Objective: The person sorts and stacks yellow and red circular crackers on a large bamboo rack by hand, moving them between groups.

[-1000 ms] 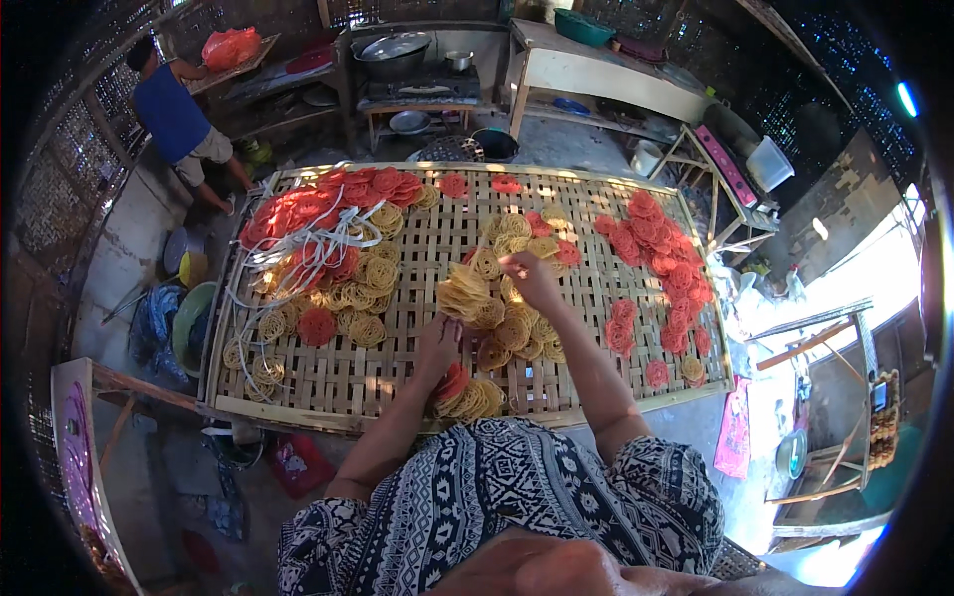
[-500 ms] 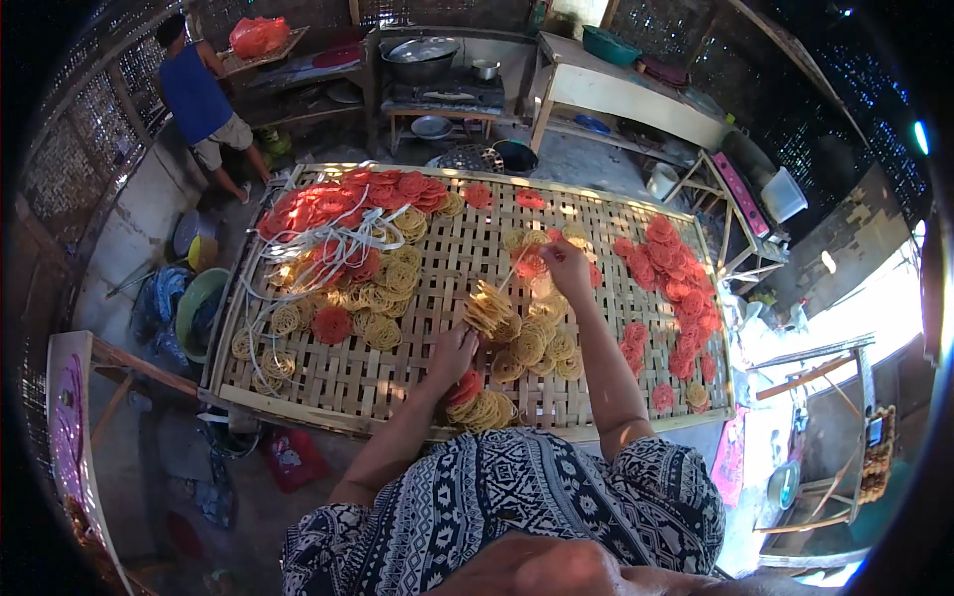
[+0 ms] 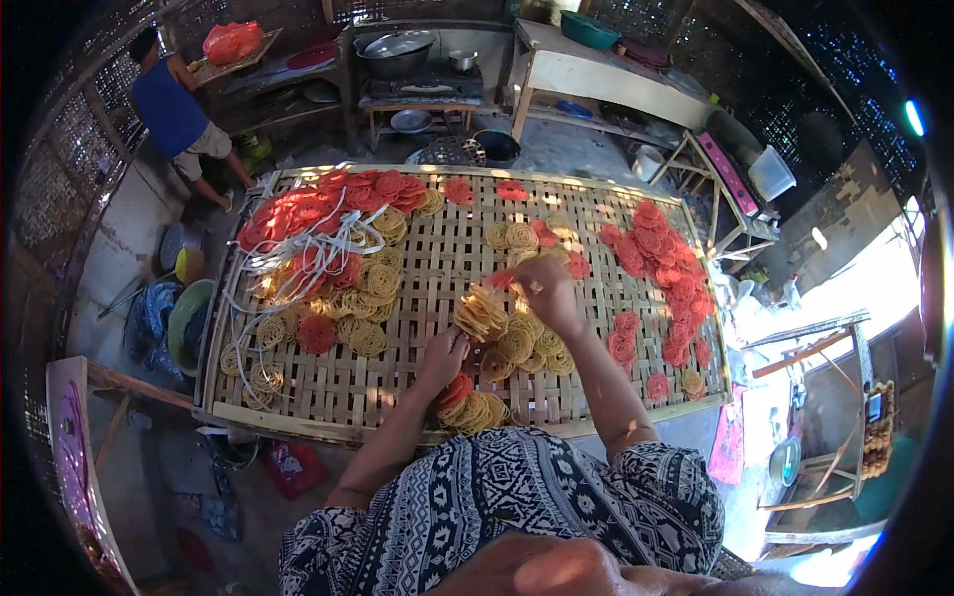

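Observation:
My left hand is closed on the lower end of a stack of round, lacy yellow crackers, standing over the woven bamboo tray. Just right of that stack's top, my right hand is pinched, slightly blurred. A red lacy cracker shows at its fingertips, tilted toward the stack. Beneath my right wrist lies a heap of loose yellow crackers. Close to my body, more yellow crackers rest beside a red one.
White strips of string tangle over a red pile at the tray's left. More red crackers cover the right side. A person in a blue top stands at the far left. Pots sit on a stove beyond.
My right hand has come down and left toward the stack, with a red cracker now at its fingers. The thin strand stretched up from the stack no longer shows. The whole view has shifted slightly.

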`<action>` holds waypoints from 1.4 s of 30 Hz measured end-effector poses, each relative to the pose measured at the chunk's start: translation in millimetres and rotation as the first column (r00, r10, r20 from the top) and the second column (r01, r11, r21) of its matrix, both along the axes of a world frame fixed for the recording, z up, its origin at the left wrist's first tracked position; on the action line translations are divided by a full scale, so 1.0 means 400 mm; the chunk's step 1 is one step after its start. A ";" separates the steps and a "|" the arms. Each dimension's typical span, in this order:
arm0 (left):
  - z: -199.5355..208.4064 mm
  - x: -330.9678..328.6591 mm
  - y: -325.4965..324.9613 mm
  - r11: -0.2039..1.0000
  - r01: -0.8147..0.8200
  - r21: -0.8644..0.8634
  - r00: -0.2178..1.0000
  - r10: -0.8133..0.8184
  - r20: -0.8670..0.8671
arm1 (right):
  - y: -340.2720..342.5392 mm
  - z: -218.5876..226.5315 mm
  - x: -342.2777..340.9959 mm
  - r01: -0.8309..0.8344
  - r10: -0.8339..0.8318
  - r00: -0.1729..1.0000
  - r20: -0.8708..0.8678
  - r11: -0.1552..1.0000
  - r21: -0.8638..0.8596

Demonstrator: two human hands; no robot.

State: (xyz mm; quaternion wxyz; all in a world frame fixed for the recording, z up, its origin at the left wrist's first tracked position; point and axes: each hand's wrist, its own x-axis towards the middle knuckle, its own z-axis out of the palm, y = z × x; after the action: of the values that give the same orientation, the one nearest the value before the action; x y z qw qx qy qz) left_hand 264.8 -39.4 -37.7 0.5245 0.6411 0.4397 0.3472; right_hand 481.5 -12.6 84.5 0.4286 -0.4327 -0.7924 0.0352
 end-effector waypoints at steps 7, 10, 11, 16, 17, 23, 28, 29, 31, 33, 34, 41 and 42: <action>-0.017 0.000 0.008 0.996 0.027 0.085 0.998 -0.023 -0.052 | 0.061 -0.165 0.220 0.473 -0.516 0.848 -0.123 0.840 -0.265; -0.031 0.010 0.009 0.997 0.050 0.053 0.996 -0.045 -0.082 | 0.052 -0.249 0.341 0.682 -0.593 0.614 0.521 0.731 0.029; -0.028 0.008 0.010 0.997 0.046 0.064 0.996 -0.040 -0.080 | 0.044 -0.261 0.354 0.679 -0.596 0.616 0.515 0.734 0.038; 0.028 -0.009 0.001 0.990 0.111 0.085 0.963 -0.086 -0.254 | 0.007 -0.180 0.256 0.486 -0.636 0.724 -0.266 0.744 -0.458; 0.023 0.004 -0.002 0.988 0.132 0.083 0.962 -0.107 -0.253 | 0.003 -0.202 0.266 0.305 -0.540 0.697 -0.472 0.818 -0.487; -0.002 -0.001 0.007 0.980 0.132 0.148 0.969 -0.096 -0.229 | -0.016 -0.104 0.151 0.234 -0.541 0.749 -0.382 0.756 -0.612; -0.014 -0.005 0.009 0.991 0.073 0.111 0.993 -0.062 -0.103 | -0.037 -0.082 0.100 -0.017 -0.077 0.980 -0.182 0.884 -0.467; -0.010 -0.002 0.009 0.992 0.072 0.108 0.993 -0.061 -0.101 | -0.040 -0.086 0.097 -0.113 -0.050 0.963 -0.264 0.815 -0.568; -0.003 0.004 0.009 0.997 0.062 0.041 0.997 -0.064 0.047 | -0.024 -0.093 0.076 -0.024 -0.197 0.926 -0.320 0.818 -0.575; -0.026 0.000 0.015 0.997 0.056 0.050 0.997 -0.058 0.055 | -0.003 -0.088 0.031 0.048 -0.324 0.867 -0.379 0.810 -0.584; -0.037 -0.002 0.018 0.996 0.059 0.060 0.996 -0.062 0.064 | 0.003 -0.084 0.008 0.036 -0.248 0.916 -0.315 0.833 -0.553; 0.110 -0.165 0.028 0.958 0.201 0.203 0.907 -0.104 -0.408 | -0.009 0.096 -0.132 -0.112 -0.033 0.934 -0.357 0.919 -0.377; 0.143 -0.173 0.023 0.953 0.101 0.287 0.987 -0.061 -0.145 | -0.014 0.114 -0.145 -0.172 0.048 0.932 -0.360 0.931 -0.321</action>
State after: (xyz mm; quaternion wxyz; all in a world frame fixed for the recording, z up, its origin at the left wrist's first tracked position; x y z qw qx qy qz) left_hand 195.4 -30.2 19.3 0.4065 0.7513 0.3910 0.3427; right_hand 423.4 -18.2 130.1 0.4753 -0.4427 -0.7093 0.2740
